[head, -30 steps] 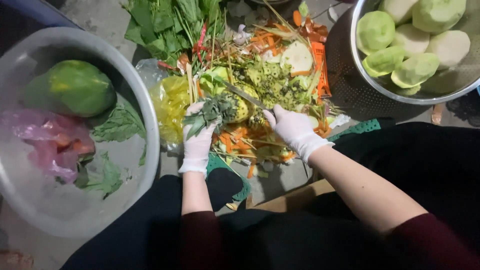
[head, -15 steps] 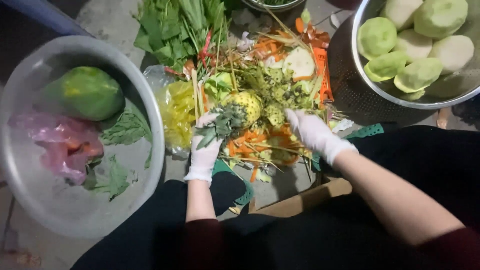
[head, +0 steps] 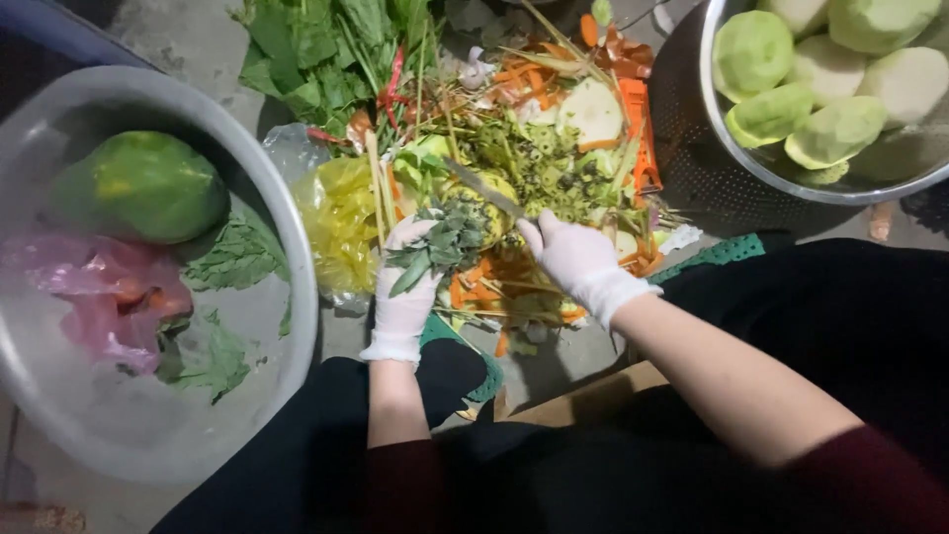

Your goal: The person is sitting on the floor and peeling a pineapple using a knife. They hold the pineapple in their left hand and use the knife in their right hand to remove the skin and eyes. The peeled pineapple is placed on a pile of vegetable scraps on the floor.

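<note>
Gripping pineapple left hand; right hand knife.

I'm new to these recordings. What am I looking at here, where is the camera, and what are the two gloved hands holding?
There is no machine here: a person's own hands in white gloves, filmed from a camera on their head looking down. The left hand holds a pineapple by its leafy top. The right hand holds a knife against it. Underneath lies a heap of vegetable peelings and leafy greens. At left, a metal basin holds a green papaya and a pink bag; at right, a colander holds peeled fruit.
</note>
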